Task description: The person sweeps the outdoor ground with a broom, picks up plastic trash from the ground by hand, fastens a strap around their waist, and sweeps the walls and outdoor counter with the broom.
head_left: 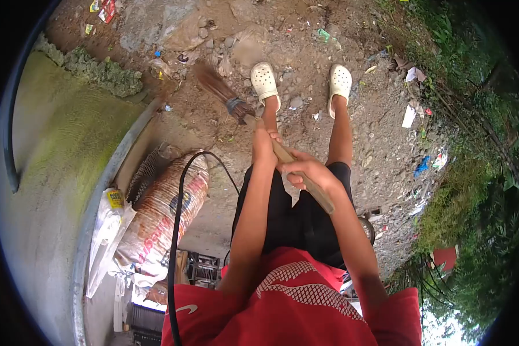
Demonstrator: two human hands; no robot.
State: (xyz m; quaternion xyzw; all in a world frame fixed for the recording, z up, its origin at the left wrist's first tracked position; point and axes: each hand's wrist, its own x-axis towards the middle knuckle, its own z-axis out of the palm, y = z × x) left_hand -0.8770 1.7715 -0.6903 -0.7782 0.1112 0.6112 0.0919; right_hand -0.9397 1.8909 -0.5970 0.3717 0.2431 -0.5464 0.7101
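Here's the stick broom, light by the look of it: stiff wooden handle, springy bristles, best gripped along that wood. It slants from far left to near right over the dirt ground. Left hand clamped on the handle near the binding; right hand curled around it nearer the body, bare wood jutting past. Blurred bristle tips: touching dirt? Can't tell.
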